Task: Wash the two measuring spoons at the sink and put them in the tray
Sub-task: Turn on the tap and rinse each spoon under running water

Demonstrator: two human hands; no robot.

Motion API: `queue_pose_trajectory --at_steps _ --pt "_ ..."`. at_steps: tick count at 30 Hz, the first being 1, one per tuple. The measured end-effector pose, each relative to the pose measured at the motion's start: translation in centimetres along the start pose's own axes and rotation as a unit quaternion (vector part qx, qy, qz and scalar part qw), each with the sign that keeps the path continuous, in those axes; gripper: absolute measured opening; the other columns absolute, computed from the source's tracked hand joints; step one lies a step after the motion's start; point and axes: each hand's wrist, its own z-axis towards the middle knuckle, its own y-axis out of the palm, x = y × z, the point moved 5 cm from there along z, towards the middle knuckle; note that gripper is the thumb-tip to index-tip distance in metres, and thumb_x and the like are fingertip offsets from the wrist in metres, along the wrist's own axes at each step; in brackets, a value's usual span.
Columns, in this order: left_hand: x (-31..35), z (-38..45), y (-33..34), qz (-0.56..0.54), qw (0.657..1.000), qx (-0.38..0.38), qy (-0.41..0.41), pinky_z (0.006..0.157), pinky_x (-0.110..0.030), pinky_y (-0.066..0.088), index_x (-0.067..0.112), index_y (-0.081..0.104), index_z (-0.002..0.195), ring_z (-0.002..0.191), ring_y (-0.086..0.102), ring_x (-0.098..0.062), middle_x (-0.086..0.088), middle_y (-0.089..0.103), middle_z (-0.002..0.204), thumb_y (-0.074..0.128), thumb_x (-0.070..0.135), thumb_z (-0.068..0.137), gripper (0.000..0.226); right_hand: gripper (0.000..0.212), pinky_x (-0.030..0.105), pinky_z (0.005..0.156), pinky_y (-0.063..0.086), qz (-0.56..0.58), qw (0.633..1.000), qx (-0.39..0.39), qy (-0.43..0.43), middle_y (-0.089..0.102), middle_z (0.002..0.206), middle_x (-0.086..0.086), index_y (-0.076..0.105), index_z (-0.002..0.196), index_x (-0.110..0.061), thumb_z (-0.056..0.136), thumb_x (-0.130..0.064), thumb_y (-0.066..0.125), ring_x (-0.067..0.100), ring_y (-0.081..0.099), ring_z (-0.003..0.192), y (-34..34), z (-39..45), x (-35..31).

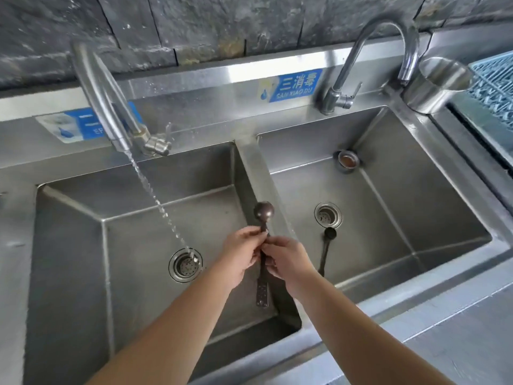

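A dark long-handled measuring spoon (263, 211) is held above the divider between the two steel basins, bowl pointing away from me. My left hand (241, 257) grips its handle just below the bowl, and my right hand (288, 262) grips the handle right beside it. The handle's flat end (262, 295) hangs down between my wrists. A second dark measuring spoon (326, 251) lies on the floor of the right basin (444, 218), near its drain. Part of a blue tray (497, 84) shows at the far right edge.
The left faucet (102, 95) runs a thin stream of water into the left basin's drain (185, 265). The right faucet (388, 51) is off. A steel cup (435, 84) stands on the counter behind the right basin. A small strainer (349, 160) sits at that basin's back.
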Motion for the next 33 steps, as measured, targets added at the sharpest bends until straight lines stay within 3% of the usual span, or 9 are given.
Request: queue_pose_trajectory --at_steps 3,6,9,13,17,22,26,30,33 --pt "0.6 2.3 5.8 0.052 0.998 0.011 0.038 0.043 -0.016 0.040 0.019 0.072 0.088 0.042 0.053 -0.003 0.002 0.064 0.061 0.066 0.010 0.087 0.011 0.026 0.015 0.042 0.041 -0.078 0.995 0.026 -0.052 0.068 0.051 -0.001 0.074 0.070 -0.010 0.086 0.003 0.058 0.007 0.059 0.042 -5.4 1.4 -2.6" --pt "0.0 5.2 11.3 0.095 0.994 0.015 0.056 0.058 -0.024 0.046 0.020 0.073 0.089 0.063 0.060 -0.013 -0.007 0.069 0.078 0.064 0.012 0.087 0.012 0.017 0.015 0.041 0.038 -0.123 0.990 0.053 -0.052 0.060 0.042 -0.006 0.074 0.075 -0.002 0.084 0.000 0.060 0.007 0.052 0.040 -10.9 3.8 -3.9" --pt "-1.7 8.3 15.3 0.085 0.995 0.046 0.032 0.071 -0.034 0.053 0.014 0.071 0.102 0.079 0.066 -0.025 -0.014 0.073 0.094 0.063 0.010 0.087 0.017 0.013 0.023 0.050 0.048 -0.159 0.983 0.081 -0.033 0.067 0.057 0.009 0.073 0.074 -0.012 0.081 -0.005 0.065 0.013 0.058 0.051 -15.8 6.8 -4.3" --pt "-5.3 12.5 18.4 0.045 0.994 0.078 -0.055 0.065 -0.036 0.051 0.016 0.071 0.100 0.071 0.065 -0.027 -0.013 0.073 0.086 0.058 0.007 0.090 0.019 0.010 0.030 0.056 0.051 -0.212 0.975 0.059 0.030 0.068 0.064 0.011 0.073 0.075 -0.016 0.081 -0.009 0.069 0.017 0.059 0.054 -20.1 11.8 -3.0" --pt "-8.1 16.4 18.9 0.116 0.981 0.142 -0.069 0.059 -0.034 0.056 0.010 0.072 0.091 0.066 0.066 -0.028 -0.015 0.072 0.081 0.058 -0.003 0.084 0.021 0.005 0.036 0.073 0.058 -0.280 0.957 0.042 0.057 0.073 0.071 0.005 0.077 0.072 -0.015 0.073 -0.014 0.072 0.019 0.067 0.068 -21.9 17.4 0.1" --pt "-10.8 20.8 18.3 0.249 0.946 0.201 -0.052 0.068 -0.028 0.053 0.005 0.075 0.098 0.078 0.063 -0.019 -0.006 0.068 0.080 0.063 -0.003 0.080 0.023 0.033 0.022 0.052 0.042 -0.356 0.933 0.006 0.056 0.053 0.045 -0.005 0.058 0.045 -0.016 0.075 -0.016 0.071 0.015 0.052 0.054 -21.9 23.8 4.0" --pt "-13.5 23.9 16.8 0.341 0.909 0.216 -0.100 0.090 -0.027 0.049 0.014 0.073 0.109 0.105 0.065 -0.021 -0.006 0.073 0.112 0.067 0.010 0.082 0.028 0.013 0.018 0.049 0.036 -0.401 0.913 -0.011 0.068 0.073 0.076 0.004 0.079 0.081 -0.014 0.081 -0.023 0.069 0.021 0.068 0.083 -21.9 27.0 6.9" --pt "-15.7 24.8 15.8 0.323 0.905 0.250 -0.119 0.093 -0.032 0.051 0.019 0.077 0.097 0.101 0.066 -0.024 -0.005 0.075 0.105 0.070 0.010 0.076 0.023 0.024 0.027 0.085 0.054 -0.425 0.899 0.005 0.106 0.076 0.108 0.011 0.077 0.103 -0.011 0.086 -0.021 0.064 0.028 0.068 0.106 -21.7 28.6 9.3" --pt "-16.0 25.3 15.5 0.338 0.898 0.256 -0.121 0.090 -0.029 0.051 0.020 0.078 0.092 0.099 0.066 -0.023 -0.004 0.075 0.102 0.070 0.011 0.076 0.020 0.027 0.029 0.085 0.052 -0.432 0.893 0.028 0.121 0.073 0.113 0.015 0.074 0.108 -0.007 0.088 -0.021 0.062 0.031 0.066 0.110 -21.6 29.1 9.9"
